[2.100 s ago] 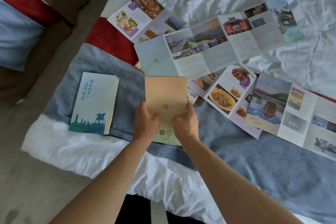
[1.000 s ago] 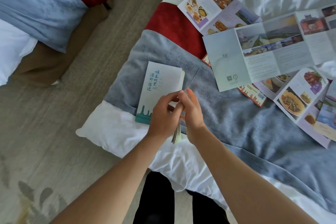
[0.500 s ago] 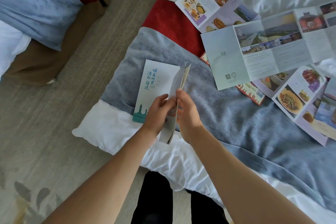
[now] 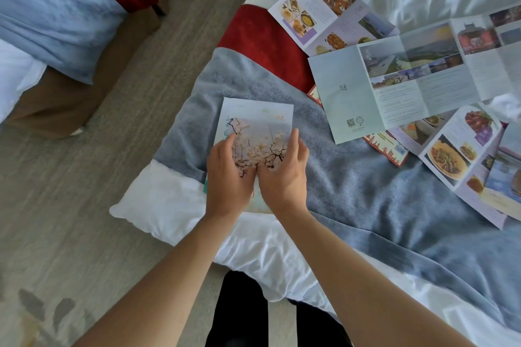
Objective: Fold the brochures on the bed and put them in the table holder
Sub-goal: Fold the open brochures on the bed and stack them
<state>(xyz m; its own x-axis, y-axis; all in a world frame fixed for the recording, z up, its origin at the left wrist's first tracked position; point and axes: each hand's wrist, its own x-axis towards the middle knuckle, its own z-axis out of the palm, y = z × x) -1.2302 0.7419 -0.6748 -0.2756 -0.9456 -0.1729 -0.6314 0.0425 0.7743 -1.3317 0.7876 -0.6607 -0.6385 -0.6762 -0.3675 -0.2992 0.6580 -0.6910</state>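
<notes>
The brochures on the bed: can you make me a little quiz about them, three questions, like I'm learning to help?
1. True or false: both hands rest on the blossom brochure.
2. What does the blossom brochure lie on? A) the floor B) the grey blanket C) a table
3. Fill in: the pale-green brochure lies ____, not folded.

Key:
1. True. The left hand and right hand both lie on it.
2. B
3. open
</notes>
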